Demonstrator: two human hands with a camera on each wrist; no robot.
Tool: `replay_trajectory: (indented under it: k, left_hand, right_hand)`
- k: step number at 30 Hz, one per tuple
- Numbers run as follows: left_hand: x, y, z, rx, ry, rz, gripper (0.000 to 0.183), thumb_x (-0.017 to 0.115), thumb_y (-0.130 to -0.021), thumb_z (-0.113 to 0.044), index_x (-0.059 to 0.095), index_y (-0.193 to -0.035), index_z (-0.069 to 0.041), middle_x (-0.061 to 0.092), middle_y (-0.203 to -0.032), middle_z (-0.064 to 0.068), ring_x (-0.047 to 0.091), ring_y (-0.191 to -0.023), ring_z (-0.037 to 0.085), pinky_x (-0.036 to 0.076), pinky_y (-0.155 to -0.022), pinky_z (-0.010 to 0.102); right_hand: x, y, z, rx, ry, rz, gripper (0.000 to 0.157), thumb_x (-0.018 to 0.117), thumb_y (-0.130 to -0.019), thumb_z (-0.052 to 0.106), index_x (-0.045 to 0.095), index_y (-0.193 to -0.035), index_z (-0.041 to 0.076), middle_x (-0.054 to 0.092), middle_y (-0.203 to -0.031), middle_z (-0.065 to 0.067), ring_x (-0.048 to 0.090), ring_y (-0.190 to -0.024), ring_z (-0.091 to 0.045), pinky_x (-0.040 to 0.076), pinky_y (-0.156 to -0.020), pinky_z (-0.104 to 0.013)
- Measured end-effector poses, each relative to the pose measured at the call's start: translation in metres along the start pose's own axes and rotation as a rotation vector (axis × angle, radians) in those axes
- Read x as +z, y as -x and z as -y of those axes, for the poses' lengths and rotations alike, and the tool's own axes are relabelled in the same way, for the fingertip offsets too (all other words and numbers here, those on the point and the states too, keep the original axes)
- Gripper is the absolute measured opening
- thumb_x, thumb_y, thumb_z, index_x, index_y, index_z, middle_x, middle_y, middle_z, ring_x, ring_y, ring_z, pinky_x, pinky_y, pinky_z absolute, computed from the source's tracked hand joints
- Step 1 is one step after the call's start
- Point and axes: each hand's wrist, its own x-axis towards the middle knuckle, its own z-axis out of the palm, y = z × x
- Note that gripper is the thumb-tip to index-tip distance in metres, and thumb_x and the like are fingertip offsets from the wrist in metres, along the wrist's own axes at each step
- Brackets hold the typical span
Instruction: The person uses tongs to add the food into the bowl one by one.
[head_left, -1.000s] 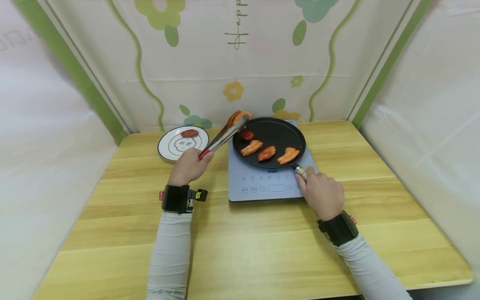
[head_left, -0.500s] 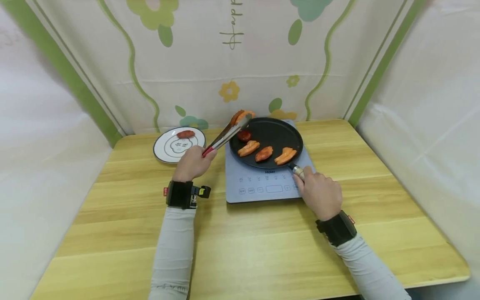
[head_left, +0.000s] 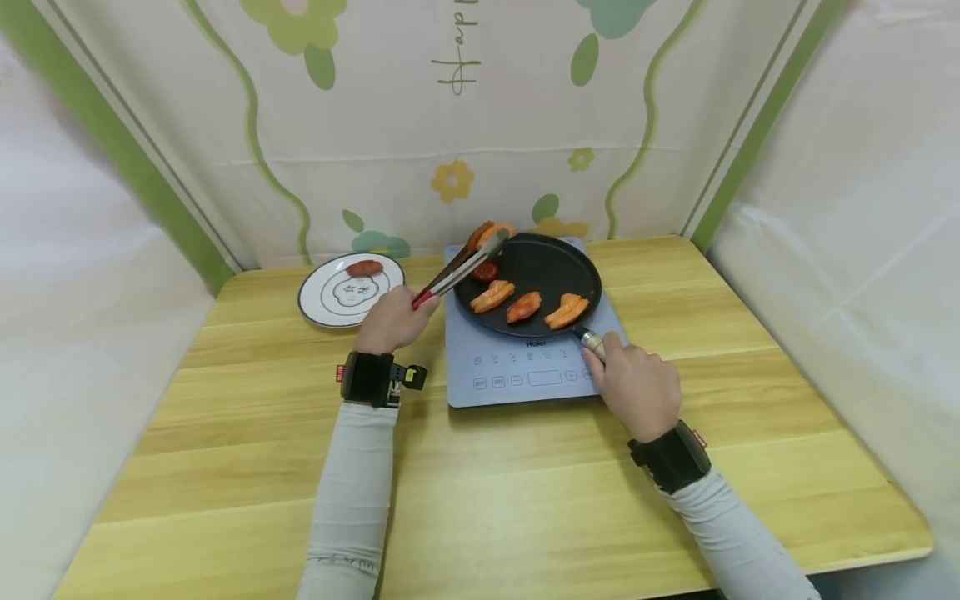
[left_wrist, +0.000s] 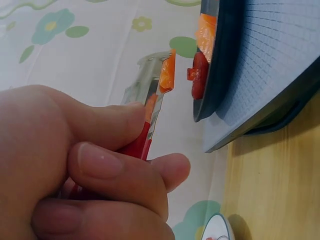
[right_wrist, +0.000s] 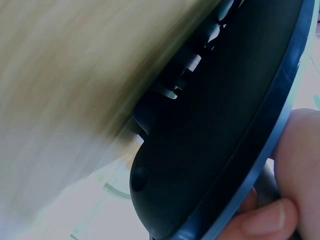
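My left hand (head_left: 393, 321) grips red-handled metal tongs (head_left: 457, 271), pointing up and right. An orange food piece (head_left: 497, 234) sits in their tips, over the pan's far left rim; in the left wrist view this orange piece (left_wrist: 167, 75) hangs apart from the pan wall (left_wrist: 227, 50). Fingers of my right hand (head_left: 641, 387) wrap round the handle (head_left: 590, 338) of the black frying pan (head_left: 551, 267). Inside the pan lie a dark red round piece (head_left: 485, 271), a browned piece (head_left: 492, 296), a reddish piece (head_left: 523, 307) and an orange striped piece (head_left: 567, 311).
Beneath the pan is a pale blue induction cooker (head_left: 517, 387) on the wooden table (head_left: 510, 492). A white plate (head_left: 318, 304) at the left bears one reddish-brown piece (head_left: 364, 267). A flower-patterned cloth wall (head_left: 390, 150) stands right behind the table.
My left hand and the tongs have moved right, bringing the orange piece farther over the pan's rim. The right hand keeps its hold on the pan handle. The head view has shifted slightly.
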Motion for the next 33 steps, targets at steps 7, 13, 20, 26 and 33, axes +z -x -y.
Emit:
replay_trajectory:
  k: [7, 13, 20, 26, 33]
  left_hand:
    - [0.006, -0.007, 0.000, -0.001, -0.007, 0.011, 0.050, 0.051, -0.110, -0.044, 0.046, -0.072, -0.013, 0.038, -0.062, -0.003, 0.041, -0.054, 0.016, 0.032, -0.052, 0.030]
    - [0.009, -0.011, -0.002, -0.011, 0.001, 0.024, 0.049, 0.052, -0.110, -0.044, 0.048, -0.073, -0.012, 0.040, -0.062, -0.002, 0.041, -0.054, 0.015, 0.032, -0.051, 0.030]
    - [0.013, -0.014, -0.007, -0.032, 0.005, 0.036, 0.048, 0.051, -0.110, -0.047, 0.050, -0.078, -0.012, 0.041, -0.065, -0.001, 0.041, -0.056, 0.016, 0.032, -0.052, 0.031]
    - [0.017, -0.015, -0.009, -0.044, -0.006, 0.032, 0.048, 0.051, -0.109, -0.048, 0.050, -0.077, -0.012, 0.044, -0.066, -0.001, 0.044, -0.058, 0.017, 0.033, -0.052, 0.031]
    - [0.020, -0.019, -0.008, -0.055, -0.045, 0.028, 0.051, 0.052, -0.109, -0.048, 0.051, -0.071, -0.013, 0.046, -0.065, 0.000, 0.047, -0.058, 0.017, 0.035, -0.051, 0.030]
  right_hand:
    - [-0.001, 0.000, 0.000, 0.003, 0.007, 0.020, 0.044, 0.070, -0.101, 0.042, 0.050, -0.084, 0.006, 0.033, -0.053, 0.000, 0.034, -0.040, -0.019, 0.018, -0.040, -0.030]
    - [-0.001, -0.001, 0.000, 0.016, 0.001, 0.047, 0.044, 0.068, -0.102, 0.042, 0.051, -0.085, 0.006, 0.034, -0.054, -0.001, 0.035, -0.041, -0.019, 0.019, -0.040, -0.030]
    - [-0.001, -0.001, 0.000, 0.011, 0.001, 0.038, 0.044, 0.068, -0.102, 0.042, 0.051, -0.084, 0.006, 0.035, -0.054, -0.001, 0.035, -0.041, -0.019, 0.019, -0.040, -0.030]
    - [0.000, 0.000, 0.000, 0.003, 0.004, 0.022, 0.044, 0.069, -0.102, 0.041, 0.050, -0.083, 0.006, 0.035, -0.054, -0.001, 0.036, -0.041, -0.019, 0.019, -0.039, -0.030]
    - [0.002, 0.000, -0.001, 0.001, 0.013, -0.001, 0.045, 0.071, -0.101, 0.041, 0.052, -0.084, 0.005, 0.037, -0.053, -0.003, 0.038, -0.040, -0.021, 0.021, -0.037, -0.033]
